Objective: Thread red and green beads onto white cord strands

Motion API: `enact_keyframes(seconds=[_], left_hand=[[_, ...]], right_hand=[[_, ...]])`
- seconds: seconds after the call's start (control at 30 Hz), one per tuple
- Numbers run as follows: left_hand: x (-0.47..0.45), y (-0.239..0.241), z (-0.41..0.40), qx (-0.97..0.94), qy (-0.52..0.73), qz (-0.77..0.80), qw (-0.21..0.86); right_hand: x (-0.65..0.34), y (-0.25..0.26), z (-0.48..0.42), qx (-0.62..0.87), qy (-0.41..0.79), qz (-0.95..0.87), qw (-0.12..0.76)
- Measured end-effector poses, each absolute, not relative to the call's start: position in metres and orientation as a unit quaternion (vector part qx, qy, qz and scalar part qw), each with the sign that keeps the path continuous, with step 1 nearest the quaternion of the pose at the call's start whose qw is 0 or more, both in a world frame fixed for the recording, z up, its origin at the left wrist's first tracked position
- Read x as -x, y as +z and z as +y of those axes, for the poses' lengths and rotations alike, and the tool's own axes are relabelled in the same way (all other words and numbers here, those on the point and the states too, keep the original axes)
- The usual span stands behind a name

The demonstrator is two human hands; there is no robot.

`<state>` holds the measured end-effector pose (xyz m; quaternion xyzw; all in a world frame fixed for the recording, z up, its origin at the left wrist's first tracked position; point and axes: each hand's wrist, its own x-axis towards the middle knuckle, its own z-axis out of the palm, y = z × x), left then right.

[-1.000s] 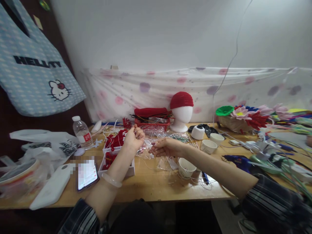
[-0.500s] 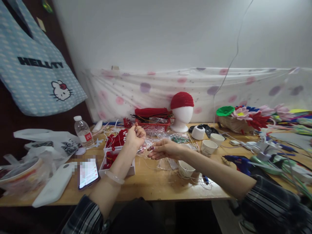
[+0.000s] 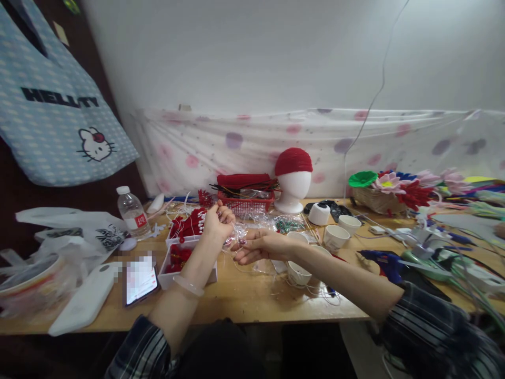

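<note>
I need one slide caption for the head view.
Left hand and right hand close together over a crowded table, with a red-topped white mannequin head behind.

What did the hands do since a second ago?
The right hand slid a little left and down in the picture. I can't see anything clearly grabbed or let go. The left hand stayed nearly put, and the bottle and white head didn't move.

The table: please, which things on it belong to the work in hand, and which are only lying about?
In use, as it seems:
clear plastic between the left hand and right hand
perhaps red pieces in the white box

Lying about, probably:
smartphone
plastic bottle
carrier bag
blue glue gun
</note>
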<state>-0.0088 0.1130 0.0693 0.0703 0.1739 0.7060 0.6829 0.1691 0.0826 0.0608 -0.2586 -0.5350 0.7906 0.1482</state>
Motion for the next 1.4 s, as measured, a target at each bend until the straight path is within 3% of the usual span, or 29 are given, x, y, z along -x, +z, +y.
enact_keyframes(seconds=[0.83, 1.4], left_hand=[[0.002, 0.059, 0.115, -0.064, 0.711, 0.172, 0.679], [0.001, 0.062, 0.106, -0.027, 0.714, 0.17, 0.679]], right_hand=[[-0.169, 0.05, 0.085, 0.279, 0.802, -0.515, 0.115], [-0.188, 0.062, 0.094, 0.348, 0.692, -0.629, 0.068]])
